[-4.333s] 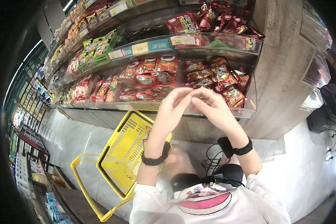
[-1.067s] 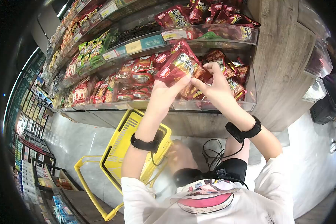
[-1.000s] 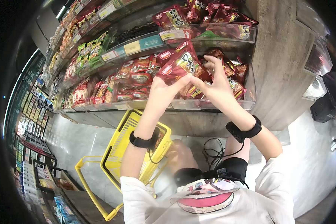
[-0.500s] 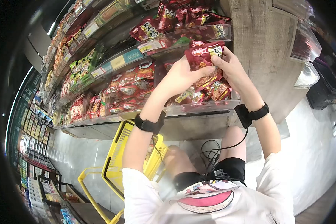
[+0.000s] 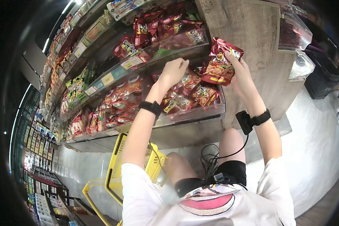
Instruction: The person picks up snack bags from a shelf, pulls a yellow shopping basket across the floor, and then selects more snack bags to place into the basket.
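Note:
My right hand [image 5: 240, 73] grips a red snack bag [image 5: 219, 62] by its right side, with the thumb across the front. The bag hangs upright beside the wooden end panel, its printed front towards me. Apart from it, my left hand [image 5: 174, 72] is above the lower shelf bin, fingers curled in and nothing visible in them. Beneath that hand lie several red and yellow snack bags [image 5: 205, 94] behind a clear shelf lip [image 5: 194, 115]. More dark red bags [image 5: 156, 28] are heaped on the shelf above.
A yellow shopping basket [image 5: 116, 165] stands on the floor to my left, near my knee. The wooden end panel [image 5: 248, 45] rises on the right. A black cable [image 5: 229, 156] runs from my right wristband to my lap. Price labels [image 5: 133, 61] line the shelf edge.
My left hand has let go of the red snack bag and moved left. My right hand keeps hold of the bag, now more upright and shifted slightly right against the panel. The view has turned a little.

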The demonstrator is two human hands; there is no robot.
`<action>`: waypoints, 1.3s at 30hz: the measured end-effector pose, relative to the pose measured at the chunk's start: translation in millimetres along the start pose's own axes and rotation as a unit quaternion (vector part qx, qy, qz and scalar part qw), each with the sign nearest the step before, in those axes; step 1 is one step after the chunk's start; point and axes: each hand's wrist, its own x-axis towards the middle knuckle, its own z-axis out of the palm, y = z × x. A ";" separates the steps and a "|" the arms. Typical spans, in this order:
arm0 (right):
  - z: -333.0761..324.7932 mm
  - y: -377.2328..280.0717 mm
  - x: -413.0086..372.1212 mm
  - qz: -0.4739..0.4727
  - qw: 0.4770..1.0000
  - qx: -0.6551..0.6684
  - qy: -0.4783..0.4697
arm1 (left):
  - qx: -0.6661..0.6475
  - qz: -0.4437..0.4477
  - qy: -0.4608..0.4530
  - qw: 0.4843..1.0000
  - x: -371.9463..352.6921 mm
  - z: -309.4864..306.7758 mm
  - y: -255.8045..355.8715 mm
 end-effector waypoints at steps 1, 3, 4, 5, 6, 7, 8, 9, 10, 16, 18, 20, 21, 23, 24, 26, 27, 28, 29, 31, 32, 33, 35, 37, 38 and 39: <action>-4.0 -3.3 -0.4 -0.005 1.000 0.019 0.017 | 0.050 0.022 0.011 0.998 1.5 4.9 -10.4; -14.6 -3.1 -0.1 0.004 1.000 0.028 0.005 | 0.088 0.066 -0.050 0.993 12.4 15.6 -39.5; -18.3 -2.0 0.5 0.006 1.000 0.031 0.003 | 0.099 0.097 -0.061 0.988 14.3 20.1 -46.2; -21.2 -1.7 1.7 0.006 0.999 0.034 0.001 | 0.111 0.129 -0.072 0.983 19.0 24.2 -52.0; -21.9 -2.1 0.2 0.015 0.999 0.033 0.002 | 0.105 -0.010 -0.172 0.979 17.8 19.1 -31.9; -22.4 -2.4 -2.3 0.016 0.999 0.034 -0.004 | 0.133 0.007 -0.156 0.979 18.7 26.0 -37.9; -22.2 -2.4 -5.9 0.016 0.999 0.035 -0.008 | 0.162 0.025 -0.141 0.976 20.4 37.0 -51.7; -22.5 -2.7 -8.6 0.016 0.999 0.036 -0.012 | 0.190 0.043 -0.126 0.973 22.1 38.8 -48.7; -25.0 -1.1 -9.6 0.013 1.000 0.017 -0.006 | 0.169 -0.037 -0.206 0.963 31.8 34.8 -45.8; -27.0 0.4 -23.6 0.039 0.998 0.037 0.015 | 0.244 0.012 -0.167 0.955 27.8 16.2 -42.7; -27.6 1.1 -26.6 0.060 0.997 0.046 0.014 | 0.227 0.039 -0.155 0.961 19.3 1.0 -24.0; -27.1 1.1 -30.7 0.094 0.994 0.050 0.008 | 0.212 0.089 -0.084 0.970 12.7 -8.7 -29.2; -26.5 1.6 -33.3 0.113 0.992 0.052 0.005 | 0.203 0.114 -0.048 0.971 8.7 -11.9 -31.2; -23.1 5.4 -38.1 0.129 0.991 0.044 0.002 | 0.177 0.095 -0.013 0.979 -7.3 -27.4 -5.4; -21.2 8.3 -39.7 0.136 0.990 0.039 0.001 | 0.141 0.065 0.006 0.988 -16.5 -34.6 8.9; -14.4 12.9 -43.3 0.154 0.988 0.027 0.004 | 0.048 0.081 0.089 0.992 -36.1 -36.5 15.5; -10.5 16.6 -45.6 0.148 0.989 -0.012 0.002 | 0.047 0.107 0.129 0.985 -49.6 -37.2 22.2; -6.3 20.6 -47.7 0.141 0.989 -0.050 -0.002 | 0.047 0.133 0.169 0.975 -65.0 -40.2 35.3; -2.7 24.7 -49.6 0.134 0.987 -0.089 -0.007 | 0.047 0.158 0.209 0.964 -80.7 -42.1 46.7; 2.2 36.5 -53.6 0.132 0.983 -0.119 -0.038 | -0.005 0.150 0.201 0.968 -113.5 -39.7 59.6; 6.4 43.3 -56.3 0.130 0.983 -0.116 -0.051 | -0.012 0.152 0.184 0.971 -129.6 -36.7 62.8; 11.5 50.0 -59.7 0.129 0.983 -0.112 -0.065 | 0.023 0.189 0.140 0.972 -143.1 -38.7 68.5; 25.8 58.1 -67.6 0.195 0.979 -0.009 -0.053 | 0.059 0.189 0.111 0.974 -168.8 -30.8 75.6; 40.7 61.0 -72.6 0.250 0.964 0.076 -0.042 | 0.114 0.170 0.123 0.971 -188.9 -28.2 70.9; 43.2 66.3 -72.2 0.273 0.955 0.088 -0.079 | 0.110 0.166 0.142 0.970 -194.9 -28.1 69.1; 49.2 69.3 -73.7 0.264 0.954 0.112 -0.083 | 0.122 0.147 0.129 0.973 -201.7 -29.6 66.0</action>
